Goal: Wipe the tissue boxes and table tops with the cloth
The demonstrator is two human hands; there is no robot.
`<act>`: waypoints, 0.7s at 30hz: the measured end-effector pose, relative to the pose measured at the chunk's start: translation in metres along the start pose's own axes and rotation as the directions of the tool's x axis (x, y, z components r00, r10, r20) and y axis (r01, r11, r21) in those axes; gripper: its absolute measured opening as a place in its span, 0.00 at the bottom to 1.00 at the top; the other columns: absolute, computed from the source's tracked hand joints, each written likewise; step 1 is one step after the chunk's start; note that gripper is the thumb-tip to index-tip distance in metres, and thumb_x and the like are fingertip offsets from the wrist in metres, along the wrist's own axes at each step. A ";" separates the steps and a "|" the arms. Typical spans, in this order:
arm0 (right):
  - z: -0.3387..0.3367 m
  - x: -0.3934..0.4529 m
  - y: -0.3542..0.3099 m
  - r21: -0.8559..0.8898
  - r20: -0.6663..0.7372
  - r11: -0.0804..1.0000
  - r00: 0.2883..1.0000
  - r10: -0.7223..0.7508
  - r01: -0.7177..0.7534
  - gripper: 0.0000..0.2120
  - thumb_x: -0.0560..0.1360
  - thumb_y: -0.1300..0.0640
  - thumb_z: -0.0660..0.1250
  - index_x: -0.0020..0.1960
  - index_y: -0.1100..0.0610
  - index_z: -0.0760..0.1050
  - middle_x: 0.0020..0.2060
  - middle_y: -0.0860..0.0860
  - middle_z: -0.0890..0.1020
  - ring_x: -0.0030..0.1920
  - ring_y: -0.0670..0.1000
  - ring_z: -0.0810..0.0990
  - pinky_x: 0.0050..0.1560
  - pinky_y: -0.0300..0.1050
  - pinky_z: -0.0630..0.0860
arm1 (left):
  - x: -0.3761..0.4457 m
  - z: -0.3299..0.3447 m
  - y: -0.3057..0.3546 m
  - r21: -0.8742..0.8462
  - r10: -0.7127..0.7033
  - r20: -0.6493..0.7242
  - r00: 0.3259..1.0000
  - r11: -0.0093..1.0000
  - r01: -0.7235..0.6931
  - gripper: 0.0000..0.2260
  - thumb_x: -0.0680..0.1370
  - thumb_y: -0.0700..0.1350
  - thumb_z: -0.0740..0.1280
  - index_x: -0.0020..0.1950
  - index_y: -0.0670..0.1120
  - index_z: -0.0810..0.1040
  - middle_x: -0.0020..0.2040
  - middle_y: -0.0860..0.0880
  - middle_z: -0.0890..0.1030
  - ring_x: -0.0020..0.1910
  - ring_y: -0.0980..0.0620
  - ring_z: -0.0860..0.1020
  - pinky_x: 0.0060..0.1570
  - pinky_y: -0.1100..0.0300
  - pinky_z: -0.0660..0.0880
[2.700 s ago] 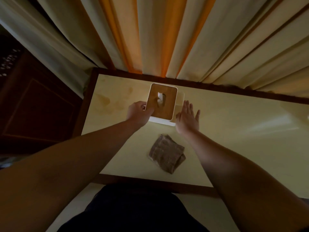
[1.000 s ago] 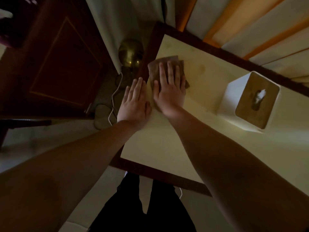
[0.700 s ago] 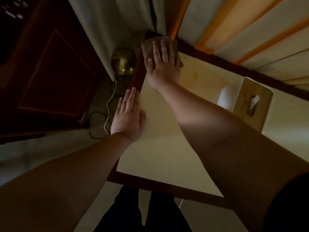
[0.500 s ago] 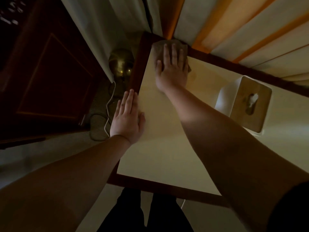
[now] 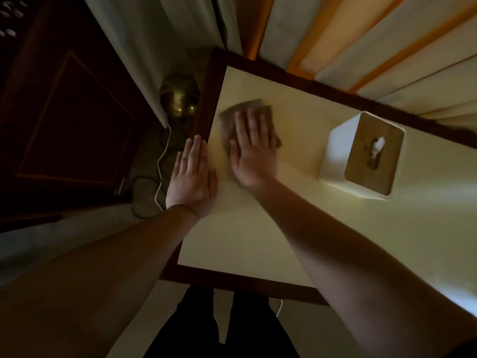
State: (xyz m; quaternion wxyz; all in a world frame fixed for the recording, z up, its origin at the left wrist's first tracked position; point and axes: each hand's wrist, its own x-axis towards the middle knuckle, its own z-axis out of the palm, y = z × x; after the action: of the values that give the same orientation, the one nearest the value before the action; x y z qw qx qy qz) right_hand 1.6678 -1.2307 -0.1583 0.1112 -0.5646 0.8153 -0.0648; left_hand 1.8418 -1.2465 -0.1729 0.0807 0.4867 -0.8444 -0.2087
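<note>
Cloth, brown and folded, lies flat on the pale tabletop near its far-left corner, pinned under the right hand. That hand's fingers are straight and spread over the fabric, pressing it down rather than curling round it; the blur on hand and cloth suggests a stroke in progress. Cloth edges show beyond the fingertips and to either side, so the palm sits toward the near part of the fold.

Just beside it, the left hand rests flat with straight fingers on the tabletop's left edge, partly over the dark wooden border — holding nothing, seemingly bracing. The right hand is the one on the cloth; the left is near but apart from it.

To the right of the cloth, well apart, the tissue box stands with its white sides and brown top, a tuft of tissue in the slot. The open surface lies between cloth and box and toward the person, so the wipe can likely sweep right or nearer until it meets the box — the only obstacle on the surface.

Beyond the left edge, on the floor, are a brass lamp base and a white cord; curtains hang behind.
</note>
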 end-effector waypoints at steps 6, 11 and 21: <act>-0.002 -0.036 0.033 -0.050 0.029 0.961 0.962 -0.272 0.274 0.29 0.87 0.41 0.51 0.86 0.46 0.55 0.86 0.50 0.57 0.86 0.56 0.50 0.82 0.61 0.53 | 0.002 0.001 -0.002 -0.061 -0.003 -0.002 1.000 0.998 0.003 0.29 0.84 0.51 0.50 0.83 0.40 0.57 0.84 0.43 0.55 0.83 0.43 0.52 0.81 0.45 0.52; -0.012 -0.013 0.084 -0.049 -0.056 0.998 0.998 0.043 -0.045 0.30 0.86 0.41 0.51 0.86 0.47 0.56 0.86 0.51 0.57 0.85 0.59 0.54 0.83 0.60 0.53 | 0.002 0.001 0.000 -0.046 -0.006 0.005 1.000 0.999 0.006 0.30 0.83 0.52 0.49 0.83 0.39 0.56 0.84 0.41 0.56 0.83 0.41 0.53 0.80 0.43 0.55; -0.001 -0.092 0.032 -0.014 0.126 0.999 0.991 0.052 -0.050 0.31 0.87 0.42 0.47 0.87 0.44 0.44 0.87 0.48 0.44 0.86 0.54 0.40 0.84 0.57 0.41 | 0.000 -0.002 0.002 0.004 0.002 0.025 1.000 1.000 -0.002 0.29 0.85 0.51 0.50 0.84 0.40 0.53 0.84 0.43 0.53 0.84 0.43 0.49 0.81 0.45 0.52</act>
State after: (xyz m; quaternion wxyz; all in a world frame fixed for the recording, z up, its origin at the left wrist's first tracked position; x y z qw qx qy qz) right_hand 1.6696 -1.1335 -0.1552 0.1612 -0.5472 0.8210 -0.0218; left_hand 1.8413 -1.2465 -0.1703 0.0692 0.4834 -0.8463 -0.2132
